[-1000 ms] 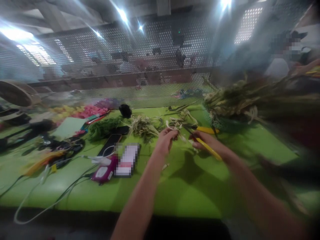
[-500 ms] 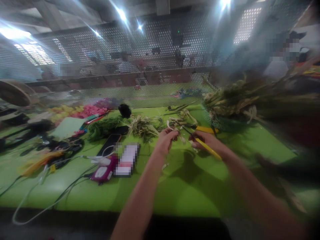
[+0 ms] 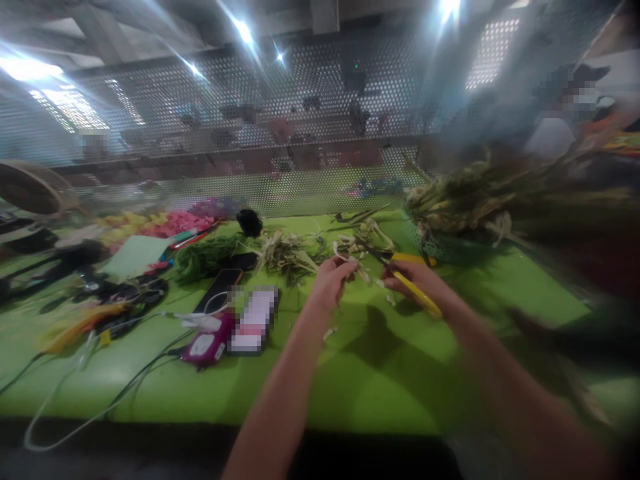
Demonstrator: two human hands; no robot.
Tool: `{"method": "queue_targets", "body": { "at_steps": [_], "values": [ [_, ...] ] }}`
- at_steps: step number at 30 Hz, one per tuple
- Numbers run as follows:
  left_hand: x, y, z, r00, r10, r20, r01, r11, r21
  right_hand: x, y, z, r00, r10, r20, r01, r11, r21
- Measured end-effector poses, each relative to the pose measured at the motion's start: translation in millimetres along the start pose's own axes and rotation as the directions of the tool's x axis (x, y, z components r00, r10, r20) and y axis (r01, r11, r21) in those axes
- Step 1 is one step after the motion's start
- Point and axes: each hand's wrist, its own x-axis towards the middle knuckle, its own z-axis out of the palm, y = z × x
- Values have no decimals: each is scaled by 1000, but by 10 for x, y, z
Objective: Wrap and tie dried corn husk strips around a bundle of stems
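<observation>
My left hand [image 3: 331, 281] is pinched shut on a pale dried plant strip [image 3: 361, 269] above the green table [image 3: 380, 373]. My right hand [image 3: 415, 280] is closed round yellow-handled scissors [image 3: 407, 285], whose dark blades point left toward the strip, close to my left fingertips. Small pale cut scraps [image 3: 329, 331] lie on the table below my hands. A loose heap of dried leaves and stems [image 3: 293, 253] lies just behind my hands.
A big bundle of dried plants [image 3: 500, 200] fills a green basket [image 3: 450, 250] at the right. Phones [image 3: 220, 288], a pink device [image 3: 205, 345], cables [image 3: 90, 407] and dark tools [image 3: 125, 293] crowd the left. Coloured pieces [image 3: 165, 223] sit at the back. A perforated metal screen [image 3: 300, 133] stands behind. Another person [image 3: 560, 127] is at far right.
My right hand with the scissors has crept slightly up and left toward the strip. My left hand stays almost still.
</observation>
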Motion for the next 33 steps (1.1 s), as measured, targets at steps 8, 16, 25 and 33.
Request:
{"method": "queue_targets", "body": {
  "at_steps": [8,16,25,33],
  "values": [
    [69,-4,-136,990,17,137,-51,966,254,-27,-22,-41,988,33,-149,-18,994,104],
    [-75,59,-34,917,-48,396,-130,902,411,43,140,127,988,81,-130,-20,911,413],
    [-120,62,79,941,134,312,-275,839,469,19,105,201,979,120,-163,-32,887,460],
    [-150,111,85,853,440,-279,-300,853,427,66,147,183,924,110,-365,123,820,559]
  ]
}}
